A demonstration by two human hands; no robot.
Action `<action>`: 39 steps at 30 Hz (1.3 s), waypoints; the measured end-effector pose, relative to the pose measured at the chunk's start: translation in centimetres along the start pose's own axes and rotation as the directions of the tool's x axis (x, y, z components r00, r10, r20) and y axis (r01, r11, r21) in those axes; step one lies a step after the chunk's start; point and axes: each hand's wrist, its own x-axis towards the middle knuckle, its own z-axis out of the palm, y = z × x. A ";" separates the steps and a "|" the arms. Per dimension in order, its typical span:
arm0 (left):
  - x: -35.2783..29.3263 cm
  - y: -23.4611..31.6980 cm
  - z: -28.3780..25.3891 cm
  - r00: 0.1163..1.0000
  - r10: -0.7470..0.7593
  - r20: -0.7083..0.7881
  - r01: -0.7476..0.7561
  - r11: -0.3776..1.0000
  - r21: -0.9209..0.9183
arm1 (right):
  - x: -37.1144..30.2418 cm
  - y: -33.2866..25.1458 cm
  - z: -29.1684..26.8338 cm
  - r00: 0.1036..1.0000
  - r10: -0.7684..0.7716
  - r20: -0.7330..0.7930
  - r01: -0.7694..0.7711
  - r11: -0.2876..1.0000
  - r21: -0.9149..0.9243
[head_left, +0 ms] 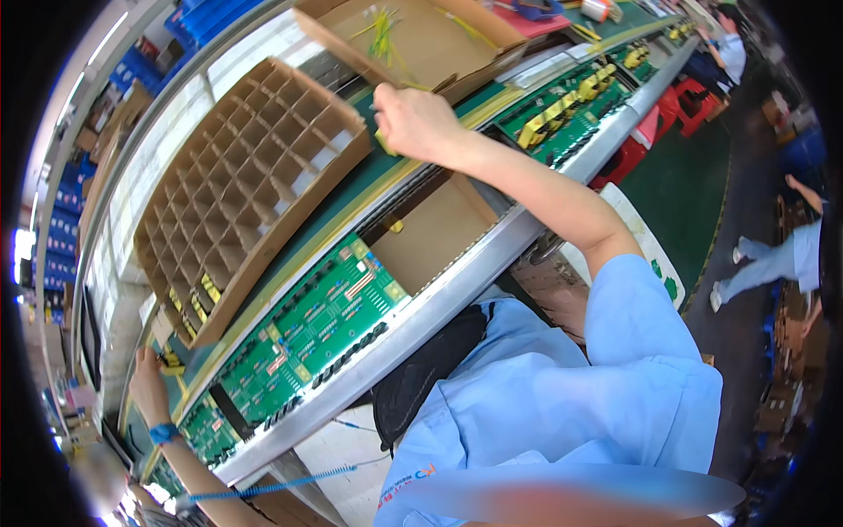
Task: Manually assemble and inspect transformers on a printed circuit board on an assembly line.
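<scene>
My right hand [416, 125] is closed beside the near edge of an open cardboard box [470, 75]. A bit of yellow shows under its fingers, but what they hold is mostly hidden. Far to the left, my left hand [147, 386], with a blue wrist strap [163, 432], has its fingers curled beside small yellow-and-black parts [172, 362]; whatever is in them is too small to make out. Between my hands, a cardboard divider box [255, 167] stands tilted, with several yellow-and-black parts in its lower-left cells. A green circuit board [329, 303] lies on the rail before me.
A metal rail [439, 294] runs along the near edge. Right of the green board lies flat brown cardboard [435, 233]. Another board with yellow components [562, 114] sits farther right. A blue coiled cord [290, 481] trails from my wrist. Co-workers [790, 241] are at the right.
</scene>
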 end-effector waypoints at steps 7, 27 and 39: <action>0.8 1.5 1.9 0.986 -0.157 -0.061 0.144 0.974 -0.172 | -0.4 1.1 -1.6 0.956 -0.199 0.214 0.217 0.974 -0.063; 1.4 1.2 6.5 0.937 -0.349 0.024 0.270 0.678 -0.683 | -3.5 -9.3 -0.7 0.604 -0.398 0.690 -0.480 0.510 0.714; 1.5 1.0 8.9 0.878 -0.479 0.028 0.402 0.701 -0.589 | -3.4 -9.7 0.6 0.565 -0.317 0.762 -0.488 0.616 0.619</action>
